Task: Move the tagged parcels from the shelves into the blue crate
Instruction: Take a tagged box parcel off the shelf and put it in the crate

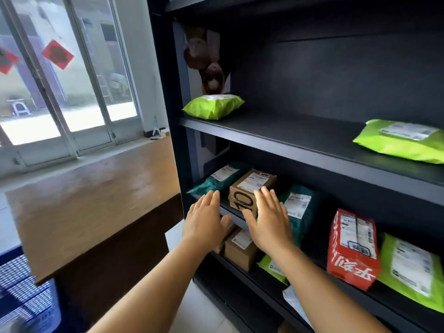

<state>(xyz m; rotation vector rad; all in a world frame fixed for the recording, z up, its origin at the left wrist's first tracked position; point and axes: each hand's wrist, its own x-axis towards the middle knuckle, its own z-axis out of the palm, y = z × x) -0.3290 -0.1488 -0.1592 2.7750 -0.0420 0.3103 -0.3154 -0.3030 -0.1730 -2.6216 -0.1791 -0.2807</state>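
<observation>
A small brown cardboard box marked "10" (249, 188) stands at the front of a dark shelf (312, 145). My left hand (205, 224) hovers open just left of the box, and my right hand (269, 219) is open in front of its right side, neither gripping it. Teal mailer bags (221, 176) lie left and right of the box. A red box (352, 248) and lime green mailers (410, 267) sit further right. The blue crate (26, 292) shows at the lower left.
A wooden tabletop (91, 193) juts out left of the shelf unit, above the crate. Two green mailers (213, 105) lie on the upper shelf. Another brown box (240, 248) sits on the shelf below. A glass door (60, 80) is behind the table.
</observation>
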